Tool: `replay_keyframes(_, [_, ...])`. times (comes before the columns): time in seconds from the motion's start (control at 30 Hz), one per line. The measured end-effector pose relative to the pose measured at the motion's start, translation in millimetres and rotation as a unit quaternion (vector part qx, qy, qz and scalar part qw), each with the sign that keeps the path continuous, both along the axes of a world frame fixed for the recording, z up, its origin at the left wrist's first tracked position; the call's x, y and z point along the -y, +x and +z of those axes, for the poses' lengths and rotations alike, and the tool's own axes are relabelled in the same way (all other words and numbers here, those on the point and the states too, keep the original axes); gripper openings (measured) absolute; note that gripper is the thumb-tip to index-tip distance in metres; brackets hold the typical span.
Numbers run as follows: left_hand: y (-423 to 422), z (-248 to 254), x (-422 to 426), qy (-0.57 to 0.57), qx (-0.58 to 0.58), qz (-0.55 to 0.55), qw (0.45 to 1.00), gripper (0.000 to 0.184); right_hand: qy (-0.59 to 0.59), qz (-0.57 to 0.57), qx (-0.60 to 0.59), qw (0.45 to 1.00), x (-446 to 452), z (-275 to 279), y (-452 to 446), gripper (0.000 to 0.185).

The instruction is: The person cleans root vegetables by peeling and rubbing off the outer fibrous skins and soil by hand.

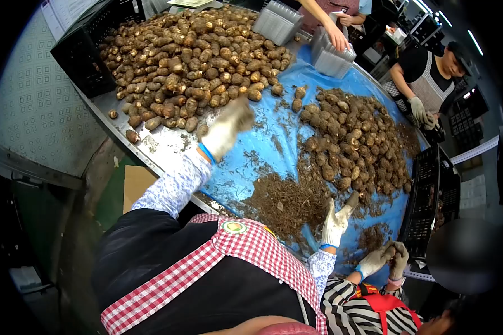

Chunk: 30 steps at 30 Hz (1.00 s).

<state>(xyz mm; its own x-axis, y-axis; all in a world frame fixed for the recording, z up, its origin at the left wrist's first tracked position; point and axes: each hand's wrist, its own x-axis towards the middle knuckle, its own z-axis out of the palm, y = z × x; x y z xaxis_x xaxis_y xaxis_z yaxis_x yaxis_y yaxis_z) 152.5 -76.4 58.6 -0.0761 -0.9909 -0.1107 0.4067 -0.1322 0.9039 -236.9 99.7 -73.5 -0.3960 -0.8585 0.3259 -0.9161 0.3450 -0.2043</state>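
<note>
My left hand [229,129], in a whitish glove with a blue band at the wrist, is over the front edge of a big pile of brown taro roots [198,61]. Motion smears its fingers, so what they hold, if anything, is hidden. Lower right, my right hand [336,222] wears a similar glove with dirt-darkened fingertips. Its thumb and fingers are apart, close to a second heap of darker, soil-covered taro [355,139]. Beside that hand lies a mound of loose soil and root fibres [290,201] on blue plastic sheeting [232,181].
Black crates stand at the upper left [84,64] and right [425,192]. A co-worker's hand [336,38] touches stacked clear plastic boxes [332,56]. Another co-worker's gloved hands [383,259] are near my right arm. A third person [430,84] stands beyond the table.
</note>
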Motion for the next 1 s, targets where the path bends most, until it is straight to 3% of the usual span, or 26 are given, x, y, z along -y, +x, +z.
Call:
replay_keyframes(0.03, [-13,-20,-6,0.055,-0.013,-0.031,0.998,0.061,0.078,-0.002,0.022,0.997,-5,-20,-16,0.064])
replay_keyframes(0.1, [-26,-46,-27,0.085,0.046,-0.170,0.981,0.059,0.128,-0.104,0.142,0.976,-2,1,-1,0.068])
replay_keyframes(0.2, [-37,-62,-53,0.051,0.045,-0.256,0.964,0.055,-0.075,0.045,0.189,0.978,-9,66,27,0.040])
replay_keyframes(0.23, [-41,-57,-57,0.040,0.075,-0.276,0.957,0.054,-0.033,0.095,0.031,0.994,-14,56,13,0.037])
replay_keyframes(0.27, [-44,-59,-56,0.030,0.100,-0.284,0.953,0.051,-0.081,0.039,0.241,0.966,-11,61,14,0.037])
replay_keyframes(0.33, [-51,-61,-58,0.056,0.070,-0.285,0.954,0.049,-0.125,0.043,0.137,0.982,-17,60,8,0.035])
replay_keyframes(0.37, [-54,-59,-58,0.062,0.051,-0.291,0.953,0.049,-0.114,-0.023,0.318,0.941,-18,102,28,0.036])
replay_keyframes(0.43, [-66,-55,-62,0.064,0.044,-0.311,0.947,0.051,-0.164,-0.011,0.355,0.920,-22,88,21,0.026])
replay_keyframes(0.5, [-73,-56,-66,0.062,0.036,-0.325,0.943,0.052,-0.116,-0.042,0.388,0.913,-36,115,33,0.025])
replay_keyframes(0.57, [-80,-59,-68,0.054,0.030,-0.342,0.938,0.053,-0.113,-0.024,0.436,0.893,-46,101,27,0.025])
replay_keyframes(0.63, [-82,-60,-72,0.032,0.114,-0.345,0.931,0.048,-0.106,-0.023,0.435,0.894,-53,73,15,0.028])
replay_keyframes(0.7, [-76,-62,-73,0.007,0.223,-0.353,0.909,0.045,-0.083,-0.048,0.412,0.906,-68,82,18,0.031])
replay_keyframes(0.73, [-69,-61,-79,0.004,0.238,-0.341,0.909,0.043,-0.061,-0.078,0.355,0.930,-71,49,4,0.034])
replay_keyframes(0.77, [-59,-63,-84,0.002,0.256,-0.328,0.909,0.040,-0.071,-0.087,0.371,0.922,-75,46,2,0.034])
replay_keyframes(0.9, [-42,-87,-84,0.048,0.127,-0.324,0.936,0.041,-0.125,-0.090,0.484,0.862,-71,26,2,0.033])
replay_keyframes(1.0, [-81,-66,-86,0.034,0.083,-0.365,0.927,0.045,-0.123,-0.045,0.444,0.886,-50,61,15,0.031])
